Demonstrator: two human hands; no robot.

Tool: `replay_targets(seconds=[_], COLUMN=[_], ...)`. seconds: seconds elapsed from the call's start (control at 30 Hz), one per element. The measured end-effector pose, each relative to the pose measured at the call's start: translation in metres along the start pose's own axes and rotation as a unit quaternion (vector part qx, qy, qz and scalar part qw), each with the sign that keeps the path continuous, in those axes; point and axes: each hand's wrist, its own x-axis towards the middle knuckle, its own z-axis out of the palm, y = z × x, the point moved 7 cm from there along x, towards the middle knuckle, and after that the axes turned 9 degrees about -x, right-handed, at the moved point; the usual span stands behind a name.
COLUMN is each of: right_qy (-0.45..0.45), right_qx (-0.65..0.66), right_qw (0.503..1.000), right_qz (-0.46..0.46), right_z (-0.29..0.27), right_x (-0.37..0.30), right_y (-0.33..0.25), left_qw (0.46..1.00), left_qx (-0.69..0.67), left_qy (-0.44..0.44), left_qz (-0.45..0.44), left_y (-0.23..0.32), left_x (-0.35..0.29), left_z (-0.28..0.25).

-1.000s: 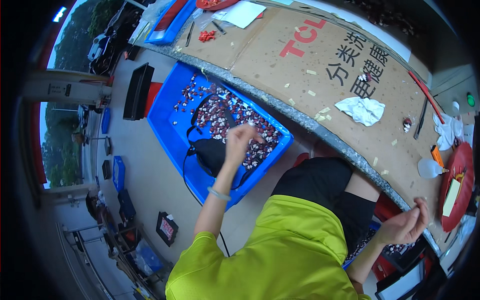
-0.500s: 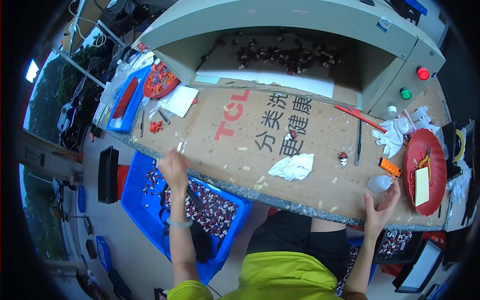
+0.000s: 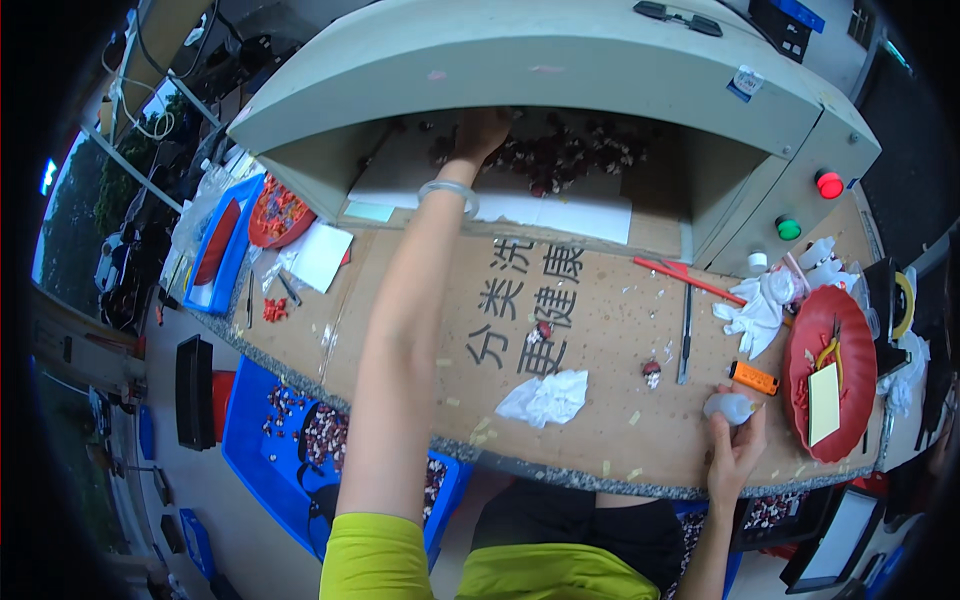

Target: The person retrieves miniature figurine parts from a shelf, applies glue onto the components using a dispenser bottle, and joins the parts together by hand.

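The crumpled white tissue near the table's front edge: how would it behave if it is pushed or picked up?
The crumpled white tissue looks soft and creased, so it would probably flop, not hold shape. It seems light, so a push likely slides it on the cardboard-covered table; rolling seems unlikely.

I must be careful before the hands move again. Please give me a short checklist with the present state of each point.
1. Left hand reaches the small dark parts inside the grey housing: ok.
2. Left hand's grip on parts: cannot tell, fingers hidden in shadow.
3. Right hand touches the small white bottle at the table edge: ok.
4. Bottle closed: cannot tell.
5. Crumpled white cloth lies apart from both hands: ok.
6. Orange cutter lies close by the right hand: not ok.
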Motion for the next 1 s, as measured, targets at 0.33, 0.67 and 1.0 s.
replay_targets(seconds=[0.33,0.67,1.0], right_qy=[0.004,0.001,-0.21], right_qx=[-0.031,0.099,0.163], right_qw=[0.999,0.994,0.963], right_qz=[0.014,0.037,-0.046], right_z=[0.001,-0.015,0.006], right_x=[-0.004,-0.011,-0.035], right_y=[-0.009,0.001,-0.002], left_qw=[0.976,0.796,0.665], left_qx=[0.033,-0.469,-0.625], left_qy=[0.146,-0.176,-0.107], left_qz=[0.158,-0.34,-0.393], left_y=[-0.03,0.218,0.33], left_x=[0.003,-0.174,-0.283], left_z=[0.017,-0.057,-0.032])
